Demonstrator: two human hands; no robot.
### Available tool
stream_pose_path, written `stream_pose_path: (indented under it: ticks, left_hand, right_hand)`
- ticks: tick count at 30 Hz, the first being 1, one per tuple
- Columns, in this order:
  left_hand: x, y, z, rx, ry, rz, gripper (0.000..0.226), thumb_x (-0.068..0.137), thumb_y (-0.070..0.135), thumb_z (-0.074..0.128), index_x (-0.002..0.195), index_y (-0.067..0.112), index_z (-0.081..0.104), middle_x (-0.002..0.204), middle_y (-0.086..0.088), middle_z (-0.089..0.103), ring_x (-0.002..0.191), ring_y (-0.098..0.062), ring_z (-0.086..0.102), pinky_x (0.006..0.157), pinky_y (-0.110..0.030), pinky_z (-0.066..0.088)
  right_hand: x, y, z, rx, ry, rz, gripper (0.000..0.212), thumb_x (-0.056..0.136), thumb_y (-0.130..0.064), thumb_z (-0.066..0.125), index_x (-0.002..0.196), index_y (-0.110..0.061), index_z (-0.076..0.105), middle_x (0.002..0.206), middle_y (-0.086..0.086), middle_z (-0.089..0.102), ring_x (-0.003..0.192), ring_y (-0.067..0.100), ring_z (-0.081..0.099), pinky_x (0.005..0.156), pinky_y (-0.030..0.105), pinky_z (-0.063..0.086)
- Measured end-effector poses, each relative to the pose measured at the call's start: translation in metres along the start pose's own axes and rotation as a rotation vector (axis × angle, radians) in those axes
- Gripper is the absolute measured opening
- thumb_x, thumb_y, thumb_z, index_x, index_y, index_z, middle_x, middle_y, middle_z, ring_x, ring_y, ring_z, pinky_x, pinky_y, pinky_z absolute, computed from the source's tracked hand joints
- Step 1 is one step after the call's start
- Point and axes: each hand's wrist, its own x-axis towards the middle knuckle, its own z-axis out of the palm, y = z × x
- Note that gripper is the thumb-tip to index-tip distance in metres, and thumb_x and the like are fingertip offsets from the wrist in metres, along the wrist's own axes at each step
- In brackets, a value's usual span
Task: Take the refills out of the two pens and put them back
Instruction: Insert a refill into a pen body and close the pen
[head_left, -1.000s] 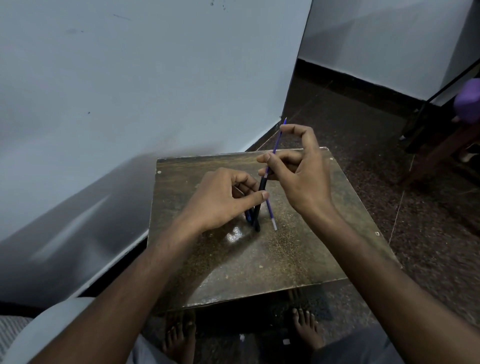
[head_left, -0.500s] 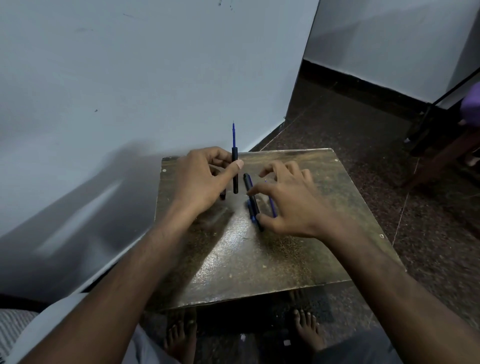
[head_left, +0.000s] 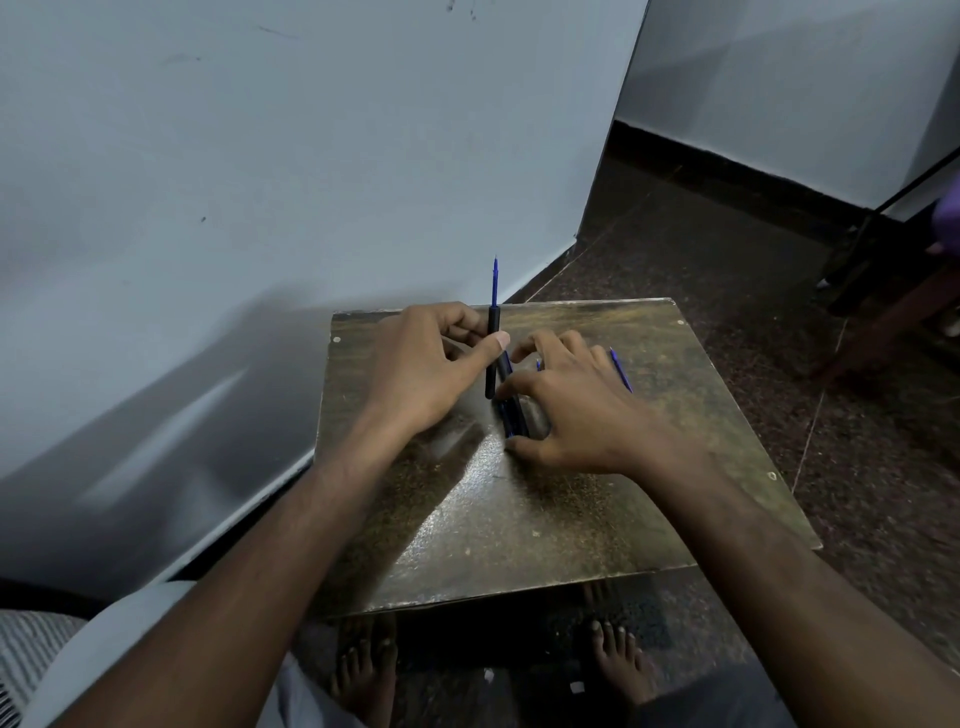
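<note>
Both forearms are bare from wrist to elbow, and neither the left hand (head_left: 426, 369) nor the right hand (head_left: 576, 410) wears a ring, watch or band. A pale grey short sleeve (head_left: 98, 649) covers the left upper arm at the near left of the small table (head_left: 519, 545). Under the table's near edge two bare feet (head_left: 618, 654) rest on the floor, with grey cloth over the lap just nearer.
</note>
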Motion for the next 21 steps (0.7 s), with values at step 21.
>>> stream_pose_path:
  ticks: [21]
  left_hand:
    - [-0.003,-0.006,0.015,0.162,-0.269,0.225,0.013,0.094,0.051,0.078,0.102,0.041,0.079,0.087,0.023,0.076,0.080,0.007,0.072,0.068,-0.015,0.051]
  right_hand:
    - [-0.005,0.024,-0.033,1.557,0.663,0.299,0.053,0.091,0.013,0.076,0.134,-0.014,0.063,0.103,0.021,0.081,0.107,0.035,0.079,0.104,0.054,0.060]
